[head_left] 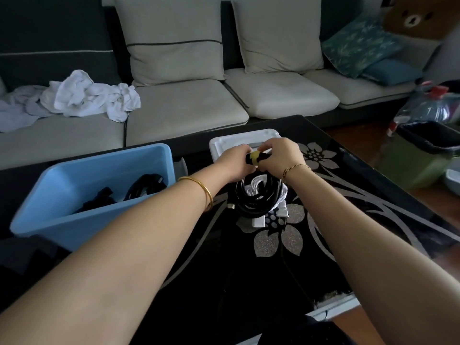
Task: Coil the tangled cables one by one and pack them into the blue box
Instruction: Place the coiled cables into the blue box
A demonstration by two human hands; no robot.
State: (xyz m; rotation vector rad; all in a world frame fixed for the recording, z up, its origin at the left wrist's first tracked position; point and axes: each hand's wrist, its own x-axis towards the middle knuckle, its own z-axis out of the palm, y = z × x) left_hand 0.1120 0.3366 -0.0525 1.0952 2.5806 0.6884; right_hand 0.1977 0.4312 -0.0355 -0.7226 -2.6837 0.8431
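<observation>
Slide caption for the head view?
Left hand and right hand grip the black cable coil at its yellow tie, beside the blue box.

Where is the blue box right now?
Head view: the blue box sits on the dark table, left of the black cable coil, near the sofa.
</observation>
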